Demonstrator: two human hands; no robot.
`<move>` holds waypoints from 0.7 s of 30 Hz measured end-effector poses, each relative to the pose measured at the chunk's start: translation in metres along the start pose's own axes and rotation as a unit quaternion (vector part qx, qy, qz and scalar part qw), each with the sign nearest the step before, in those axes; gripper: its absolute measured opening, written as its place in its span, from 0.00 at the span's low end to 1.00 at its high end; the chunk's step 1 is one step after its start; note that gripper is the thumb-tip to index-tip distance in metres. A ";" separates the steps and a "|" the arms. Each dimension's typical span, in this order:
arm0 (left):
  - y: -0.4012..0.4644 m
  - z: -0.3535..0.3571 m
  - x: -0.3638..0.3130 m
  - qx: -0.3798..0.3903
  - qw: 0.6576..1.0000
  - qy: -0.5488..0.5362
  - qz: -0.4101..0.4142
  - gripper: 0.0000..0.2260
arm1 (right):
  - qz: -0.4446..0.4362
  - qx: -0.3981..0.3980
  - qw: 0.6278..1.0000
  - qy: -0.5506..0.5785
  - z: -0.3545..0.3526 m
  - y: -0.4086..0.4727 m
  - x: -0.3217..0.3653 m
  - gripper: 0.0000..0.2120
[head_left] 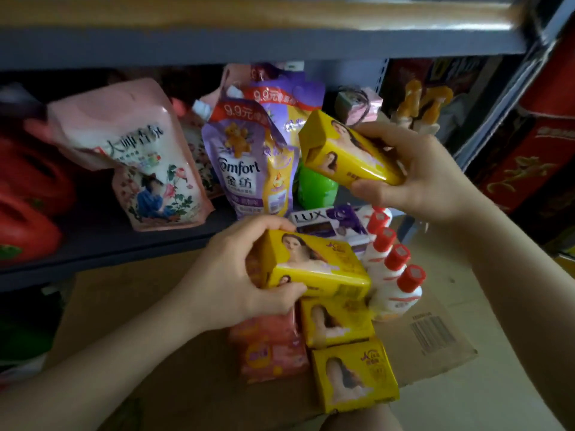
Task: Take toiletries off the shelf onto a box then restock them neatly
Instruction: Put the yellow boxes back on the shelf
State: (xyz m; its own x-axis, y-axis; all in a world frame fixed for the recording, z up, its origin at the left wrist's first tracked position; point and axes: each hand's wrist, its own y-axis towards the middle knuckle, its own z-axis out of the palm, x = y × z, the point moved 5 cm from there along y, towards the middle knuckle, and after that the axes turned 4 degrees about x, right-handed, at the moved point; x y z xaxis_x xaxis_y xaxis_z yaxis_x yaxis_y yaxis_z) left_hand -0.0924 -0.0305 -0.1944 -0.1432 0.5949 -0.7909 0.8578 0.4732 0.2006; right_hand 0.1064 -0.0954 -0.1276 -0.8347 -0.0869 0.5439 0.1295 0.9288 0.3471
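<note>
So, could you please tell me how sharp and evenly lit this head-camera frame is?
In the head view, the Comfort pouch and the yellow soap box in the right hand read clearly; the red jugs at the left edge are dark and smeared; the shelf edge above bows from wide-angle distortion.

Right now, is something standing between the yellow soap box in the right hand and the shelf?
Yes. The green bottle and the Comfort pouch stand on the shelf right behind the soap box that the right hand holds.
</note>
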 end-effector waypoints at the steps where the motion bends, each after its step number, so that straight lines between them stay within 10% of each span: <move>1: 0.001 -0.019 -0.004 -0.031 0.999 -0.009 0.012 0.26 | -0.007 -0.011 1.000 0.017 -0.003 0.012 0.008 0.36; 14: 0.003 -0.258 -0.041 -0.374 0.881 0.226 0.183 0.25 | -0.123 -0.179 0.975 -0.045 0.001 0.211 0.145 0.37; 21: 0.035 -0.323 -0.014 -0.388 0.840 0.333 0.180 0.29 | 0.027 -0.005 0.979 -0.203 0.039 0.327 0.134 0.17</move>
State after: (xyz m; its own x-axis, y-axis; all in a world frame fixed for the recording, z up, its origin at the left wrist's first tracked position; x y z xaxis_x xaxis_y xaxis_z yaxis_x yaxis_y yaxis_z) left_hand -0.2201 0.1878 0.0106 -0.4095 0.8996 -0.1515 0.3606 0.3121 0.8789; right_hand 0.0158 0.2112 0.0290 -0.9701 0.1144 0.2141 0.1829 0.9243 0.3349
